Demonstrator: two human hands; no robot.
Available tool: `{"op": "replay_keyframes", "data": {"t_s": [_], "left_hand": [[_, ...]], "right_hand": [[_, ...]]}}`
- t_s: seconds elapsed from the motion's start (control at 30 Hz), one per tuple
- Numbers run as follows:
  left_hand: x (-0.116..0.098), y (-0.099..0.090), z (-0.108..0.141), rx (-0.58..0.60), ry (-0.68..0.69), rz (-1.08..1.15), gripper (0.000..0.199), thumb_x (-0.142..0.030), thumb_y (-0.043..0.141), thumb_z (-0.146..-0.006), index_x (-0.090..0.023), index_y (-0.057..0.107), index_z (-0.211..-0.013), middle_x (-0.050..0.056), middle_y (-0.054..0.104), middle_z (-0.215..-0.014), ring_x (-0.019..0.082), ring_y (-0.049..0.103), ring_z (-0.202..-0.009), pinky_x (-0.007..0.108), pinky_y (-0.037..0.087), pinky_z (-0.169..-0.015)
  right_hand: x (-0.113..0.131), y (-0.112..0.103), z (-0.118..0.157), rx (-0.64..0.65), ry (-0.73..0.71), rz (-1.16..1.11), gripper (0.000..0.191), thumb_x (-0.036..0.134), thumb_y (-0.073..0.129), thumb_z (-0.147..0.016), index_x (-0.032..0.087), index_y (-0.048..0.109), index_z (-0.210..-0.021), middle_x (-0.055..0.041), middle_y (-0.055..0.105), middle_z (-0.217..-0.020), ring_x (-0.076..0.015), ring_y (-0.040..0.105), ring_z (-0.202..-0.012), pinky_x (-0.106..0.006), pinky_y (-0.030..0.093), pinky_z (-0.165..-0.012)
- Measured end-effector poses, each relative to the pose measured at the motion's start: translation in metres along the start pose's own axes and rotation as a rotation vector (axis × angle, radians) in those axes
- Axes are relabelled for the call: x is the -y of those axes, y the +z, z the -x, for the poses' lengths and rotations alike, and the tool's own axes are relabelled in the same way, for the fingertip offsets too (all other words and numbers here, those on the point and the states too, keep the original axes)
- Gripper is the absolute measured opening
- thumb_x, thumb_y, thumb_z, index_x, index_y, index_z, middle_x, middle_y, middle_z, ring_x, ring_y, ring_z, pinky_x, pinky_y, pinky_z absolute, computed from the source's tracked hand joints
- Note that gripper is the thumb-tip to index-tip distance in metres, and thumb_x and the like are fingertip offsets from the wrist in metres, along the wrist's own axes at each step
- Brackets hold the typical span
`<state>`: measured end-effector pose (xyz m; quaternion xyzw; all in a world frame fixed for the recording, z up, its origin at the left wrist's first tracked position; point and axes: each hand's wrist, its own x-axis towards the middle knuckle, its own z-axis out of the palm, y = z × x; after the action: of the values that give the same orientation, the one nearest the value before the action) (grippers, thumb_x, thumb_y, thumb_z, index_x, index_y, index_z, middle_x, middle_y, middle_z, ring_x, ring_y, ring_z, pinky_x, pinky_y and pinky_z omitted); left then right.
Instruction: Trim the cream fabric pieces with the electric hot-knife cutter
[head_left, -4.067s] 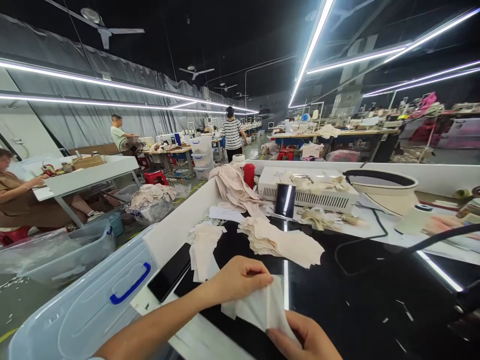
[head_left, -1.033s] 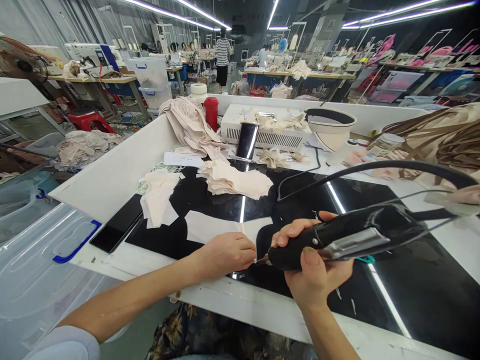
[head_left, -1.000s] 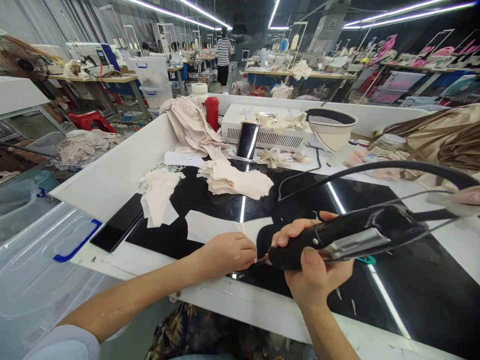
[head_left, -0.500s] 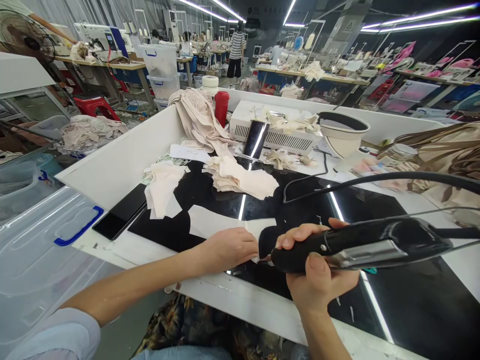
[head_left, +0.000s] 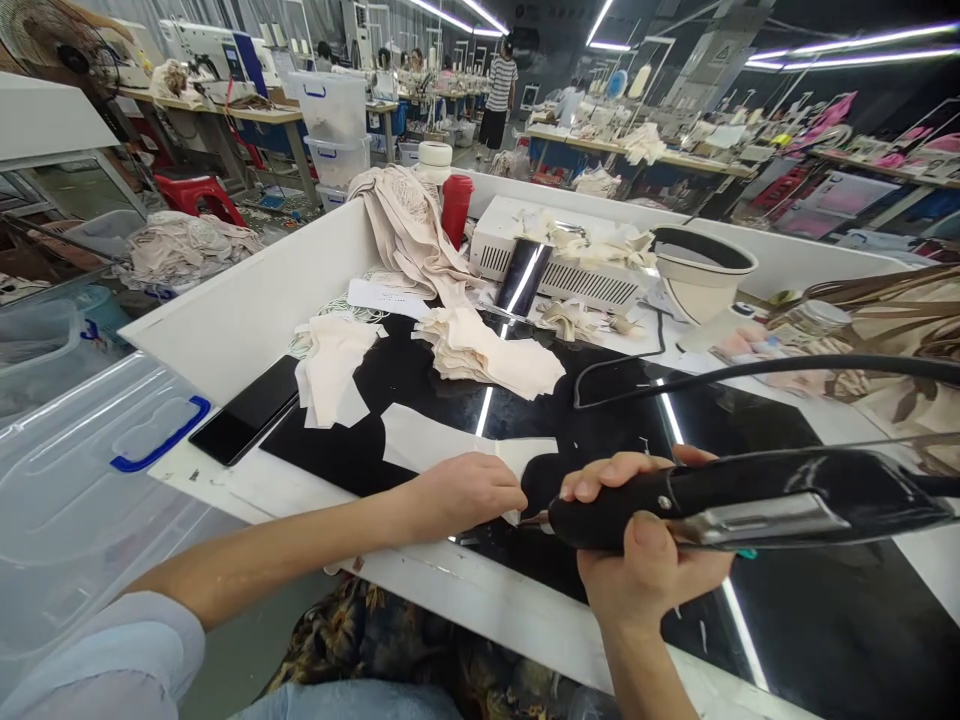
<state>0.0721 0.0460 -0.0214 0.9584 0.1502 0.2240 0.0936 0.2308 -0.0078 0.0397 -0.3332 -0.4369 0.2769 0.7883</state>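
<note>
My right hand [head_left: 645,545] is wrapped round a black handheld tool [head_left: 757,495] with a metal lever and a cable at its rear. Its thin metal tip points left, close to the fingers of my left hand [head_left: 476,495]. Those fingers are pressed together on the near end of a pale fabric piece [head_left: 427,440], which lies on the glossy black panel [head_left: 405,385]. Beyond it sits a stack of cream fabric pieces [head_left: 495,355], with a smaller pile [head_left: 334,370] to its left.
A dark phone-like slab [head_left: 244,410] rests at the left edge. Behind are a red bottle [head_left: 455,210], a vented white box [head_left: 592,270] and a round cream container [head_left: 701,270]. The black cable [head_left: 825,362] arcs over the right side.
The view has shifted a little. My right hand and the tool sit slightly farther right in the picture; the tip remains near my left fingers.
</note>
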Motion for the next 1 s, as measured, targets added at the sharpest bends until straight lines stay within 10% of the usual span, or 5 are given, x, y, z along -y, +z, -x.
{"op": "replay_keyframes", "data": {"t_s": [1.0], "left_hand": [[0.006, -0.006, 0.017, -0.022, 0.130, -0.098, 0.016, -0.018, 0.055, -0.108, -0.013, 0.070, -0.113, 0.009, 0.069, -0.108, 0.019, 0.066, -0.106, 0.030, 0.055, -0.102]], "right_hand": [[-0.001, -0.001, 0.000, 0.027, -0.014, -0.056, 0.044, 0.024, 0.081, -0.081, 0.025, 0.062, -0.121, 0.0032, 0.067, -0.083, -0.0150, 0.062, -0.060, -0.030, 0.057, -0.053]]}}
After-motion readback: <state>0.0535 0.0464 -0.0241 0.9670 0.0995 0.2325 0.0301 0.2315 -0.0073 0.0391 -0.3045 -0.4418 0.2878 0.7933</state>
